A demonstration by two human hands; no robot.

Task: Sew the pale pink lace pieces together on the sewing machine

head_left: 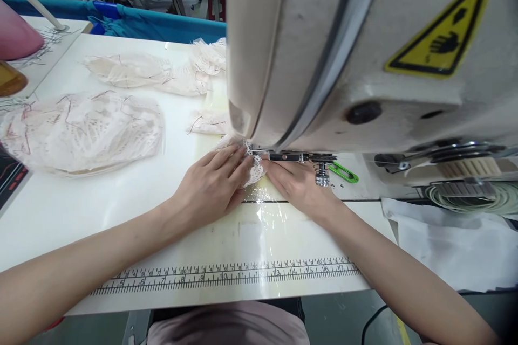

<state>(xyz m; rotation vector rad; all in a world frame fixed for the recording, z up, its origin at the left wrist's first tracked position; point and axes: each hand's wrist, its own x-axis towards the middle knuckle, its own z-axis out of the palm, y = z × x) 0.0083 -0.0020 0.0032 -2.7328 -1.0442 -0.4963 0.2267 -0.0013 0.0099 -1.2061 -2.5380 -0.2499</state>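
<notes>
Beneath the overhanging sewing machine point(315, 64), on the white surface point(194, 248), sits a small piece of pale lace point(256, 172), partly covered by fingers and partly hidden by the machine. It looks very light and limp, with an openwork pattern, so it should fold, stretch or pucker at a slight pull and may snag or tear in its holes. Against the glossy surface it probably slides easily. Flat fingertips on the denser areas, near both edges, seem the best hold; tugging at a single hole or fringe would be risky.

The left hand point(214, 180) lies over the lace's left side, its fingers extended and close together; whether the thumb pinches underneath, I cannot tell. The right hand point(295, 180) rests at its right edge, partly behind the metal parts, so its grip is also unclear. Larger lace pieces point(93, 129) with dark red threads lie to the left.

Along the front runs a printed ruler scale point(243, 275), its larger numerals legible from about 5 to 17. A yellow warning triangle point(443, 27) shows a hand symbol without words. No brand name is readable.
</notes>
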